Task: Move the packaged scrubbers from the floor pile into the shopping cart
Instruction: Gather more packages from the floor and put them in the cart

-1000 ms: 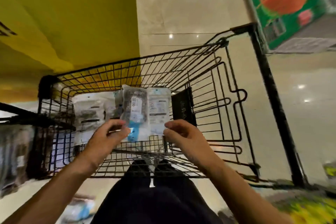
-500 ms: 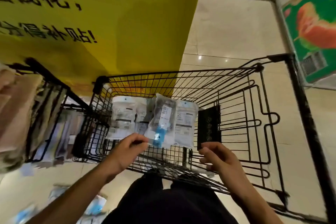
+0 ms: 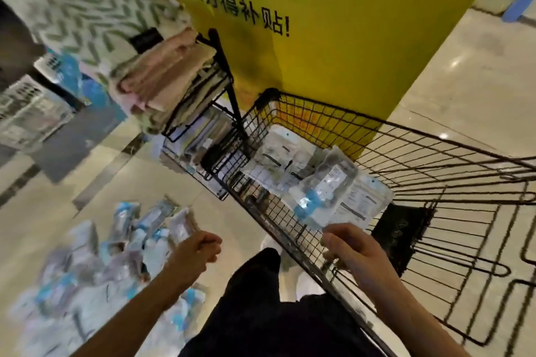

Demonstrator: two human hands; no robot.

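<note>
Shopping cart (image 3: 406,136): black wire. Packaged scrubbers in cart (image 3: 322,188): clear-white, blue band. Floor pile (image 3: 95,264), near left: white, blue accents. Pillar (image 3: 348,46), far: yellow, black lettering. Folded cloth (image 3: 87,11), far left: green-white zigzag. Towels (image 3: 162,81): pale pink. Floor (image 3: 464,72): glossy cream.

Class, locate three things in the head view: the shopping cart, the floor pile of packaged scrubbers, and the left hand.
shopping cart (image 3: 435,151): head view, far wire wall.
floor pile (image 3: 95,258): head view, middle packets.
left hand (image 3: 194,249): head view, back of the hand.

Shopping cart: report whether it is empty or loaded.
Loaded: several scrubber packages lie inside the shopping cart; many more remain in the floor pile.
</note>
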